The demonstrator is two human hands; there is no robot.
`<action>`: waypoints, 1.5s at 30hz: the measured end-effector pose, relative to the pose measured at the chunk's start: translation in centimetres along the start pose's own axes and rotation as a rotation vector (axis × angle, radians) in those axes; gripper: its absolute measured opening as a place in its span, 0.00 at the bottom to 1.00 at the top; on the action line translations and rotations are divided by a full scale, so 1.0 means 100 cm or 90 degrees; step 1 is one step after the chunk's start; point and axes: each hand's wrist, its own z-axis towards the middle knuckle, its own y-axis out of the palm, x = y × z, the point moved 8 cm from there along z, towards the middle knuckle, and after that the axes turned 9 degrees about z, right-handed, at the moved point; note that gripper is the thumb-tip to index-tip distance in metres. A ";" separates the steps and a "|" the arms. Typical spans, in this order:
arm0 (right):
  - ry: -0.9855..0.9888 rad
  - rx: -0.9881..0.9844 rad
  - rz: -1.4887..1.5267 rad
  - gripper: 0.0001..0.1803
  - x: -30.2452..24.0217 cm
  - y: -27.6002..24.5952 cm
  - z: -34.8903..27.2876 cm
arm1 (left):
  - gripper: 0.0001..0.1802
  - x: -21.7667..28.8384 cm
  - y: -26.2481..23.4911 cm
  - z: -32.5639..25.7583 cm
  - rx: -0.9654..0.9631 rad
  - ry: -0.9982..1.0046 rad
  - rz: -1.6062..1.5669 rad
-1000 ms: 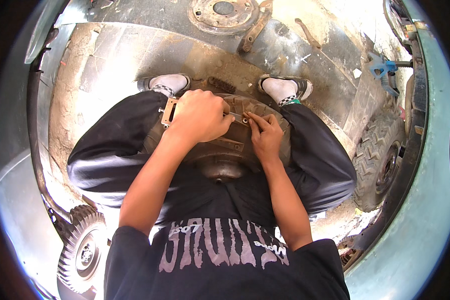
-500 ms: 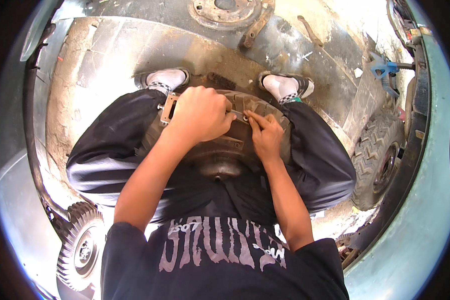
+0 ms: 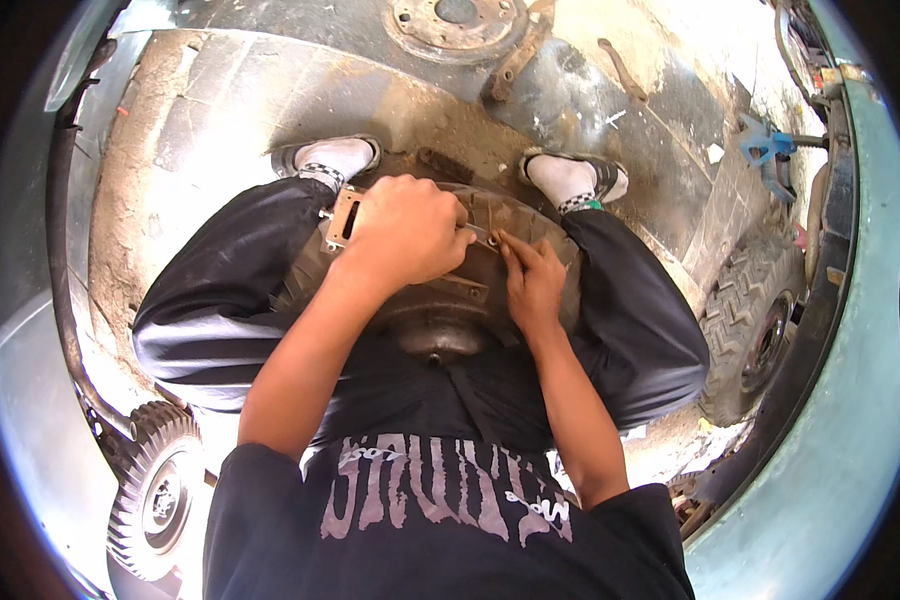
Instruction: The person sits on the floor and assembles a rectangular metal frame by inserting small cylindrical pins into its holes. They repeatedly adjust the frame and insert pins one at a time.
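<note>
A rusty round brake drum [image 3: 440, 310] rests between my knees, with a curved brake shoe [image 3: 510, 215] lying along its far rim. My left hand [image 3: 405, 230] is closed over the left part of the shoe, next to a small rectangular metal plate [image 3: 342, 215]. Pinching something small at the shoe's surface beside a thin metal pin, my right hand [image 3: 532, 280] has its fingers closed; what it grips is too small to tell. My black trousers and two shoes [image 3: 335, 158] frame the drum.
I sit on a dirty metal floor [image 3: 220, 110]. A round rusty hub plate [image 3: 455, 20] and a bar lie ahead. A small knobby tyre [image 3: 155, 490] is at my lower left and another tyre [image 3: 755, 320] at my right. A blue tool [image 3: 765, 148] lies far right.
Both hands have stayed on the brake shoe. The right hand's fingers have shifted slightly on the small part; the left hand has barely moved.
</note>
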 end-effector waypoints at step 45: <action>-0.217 -0.327 0.001 0.10 0.001 0.007 0.062 | 0.16 0.000 -0.001 -0.001 -0.006 -0.016 -0.034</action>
